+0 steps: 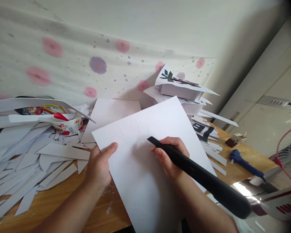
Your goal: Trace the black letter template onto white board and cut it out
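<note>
My left hand [100, 165] grips the left edge of a large white board [140, 181], thumb on top and fingers hidden underneath. Faint curved lines mark the board's upper part. In my right hand [172, 155] is a long black utility knife [199, 173], its slanted tip above the middle of the board. The handle runs back toward the lower right. The board is tilted, its far corner pointing at the wall, and it covers part of the wooden table [116, 210]. Whether the tip touches the board I cannot tell.
White offcuts [29, 174] pile up at left around a paper cup [69, 126] holding a red-handled item. Another white sheet [116, 108] lies behind the board. At right are stacked white pieces [181, 90], a blue glue gun [244, 163] and a red-rimmed racket [289, 152].
</note>
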A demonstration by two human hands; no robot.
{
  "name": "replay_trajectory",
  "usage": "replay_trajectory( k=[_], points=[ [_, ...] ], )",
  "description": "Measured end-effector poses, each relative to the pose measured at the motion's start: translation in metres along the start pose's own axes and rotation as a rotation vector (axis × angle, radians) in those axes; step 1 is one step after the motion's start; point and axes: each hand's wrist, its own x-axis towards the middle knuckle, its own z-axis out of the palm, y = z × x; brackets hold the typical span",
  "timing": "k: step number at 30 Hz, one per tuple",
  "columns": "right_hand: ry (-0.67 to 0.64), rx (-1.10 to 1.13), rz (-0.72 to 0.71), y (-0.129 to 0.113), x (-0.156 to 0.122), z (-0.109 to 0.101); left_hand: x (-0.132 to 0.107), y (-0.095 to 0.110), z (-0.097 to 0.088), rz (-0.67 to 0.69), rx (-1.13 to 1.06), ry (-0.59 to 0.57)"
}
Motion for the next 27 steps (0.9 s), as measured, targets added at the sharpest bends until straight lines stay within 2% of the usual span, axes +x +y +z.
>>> replay_trajectory(
  k=[4, 10, 17, 27],
  points=[
    [0.068, -0.119, -0.090, 0.002, -0.006, 0.013, 0.000, -0.007, 0.000, -0.077, -0.034, -0.036],
    [0.188, -0.318, -0.265, 0.012, -0.015, 0.020, 0.013, -0.008, -0.009, -0.169, -0.016, -0.060],
    [0.173, -0.391, -0.264, 0.009, -0.013, 0.021, 0.009, -0.008, -0.002, -0.143, 0.092, 0.018],
    [0.173, -0.407, -0.317, 0.008, -0.012, 0.023, 0.008, -0.009, -0.002, -0.130, 0.095, 0.020]
  ],
)
